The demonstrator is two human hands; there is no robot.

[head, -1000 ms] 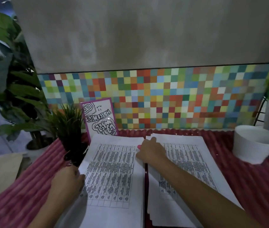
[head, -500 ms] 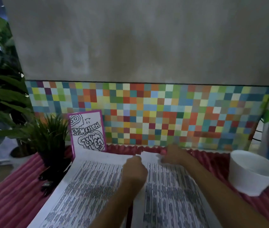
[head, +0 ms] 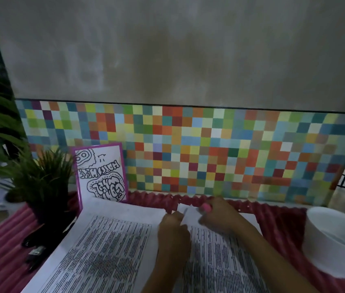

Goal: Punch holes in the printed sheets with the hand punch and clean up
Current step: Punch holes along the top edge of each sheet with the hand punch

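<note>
On the counter (head: 277, 220), which is covered by a ribbed pink-red cloth, two stacks of printed sheets are laid side by side. The left stack (head: 104, 246) and the right stack (head: 220, 256) are white and filled with dense rows of small dark print; their long axes run away from the camera toward the multicoloured tiled wall (head: 209, 151), with the top edges at the far end. A white bowl (head: 334, 242) is seen to the right, apart from the sheets. A small potted plant (head: 44, 187) and a pink-framed card (head: 100, 174) are placed at the far left. What appears to be a dark hand punch (head: 34, 253), blurred, lies beside the pot. The left hand (head: 173, 231) and right hand (head: 220, 216) are curled at the top edge of the right stack, seemingly pinching a sheet; the grip is blurred.
</note>
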